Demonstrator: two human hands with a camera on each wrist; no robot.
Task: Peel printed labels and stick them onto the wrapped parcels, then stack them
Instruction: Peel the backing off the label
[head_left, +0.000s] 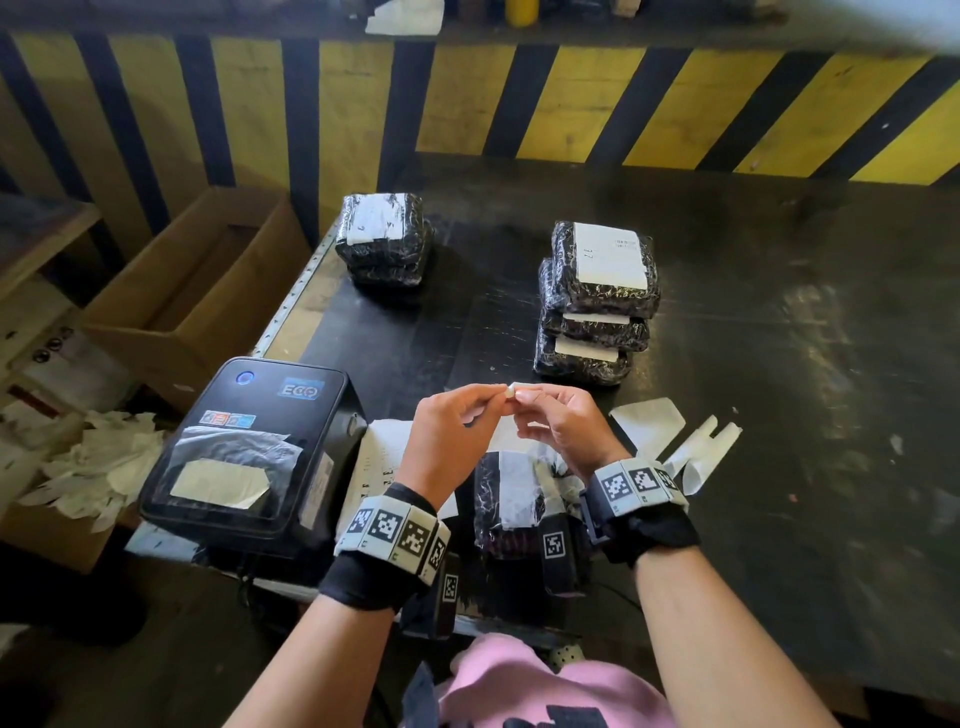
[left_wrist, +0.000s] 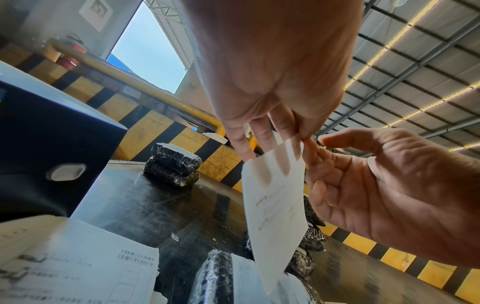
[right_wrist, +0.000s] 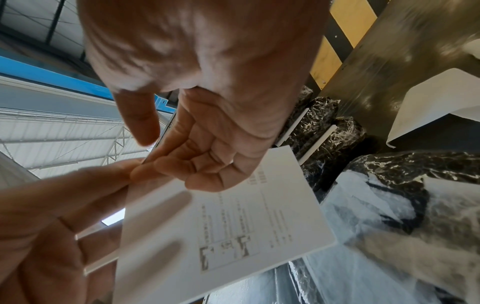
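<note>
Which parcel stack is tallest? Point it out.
The right stack, three wrapped parcels high; the far-left stack has only two.

Dim, glare-streaked tabletop (head_left: 779, 364) (bright daylight overhead), blurred, warped edges

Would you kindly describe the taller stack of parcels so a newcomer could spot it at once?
Start at the black label printer on the dark table's near-left corner, then look across to the far right. There stands the taller stack: three black-wrapped parcels with white labels, while the stack to its left is shorter.
</note>
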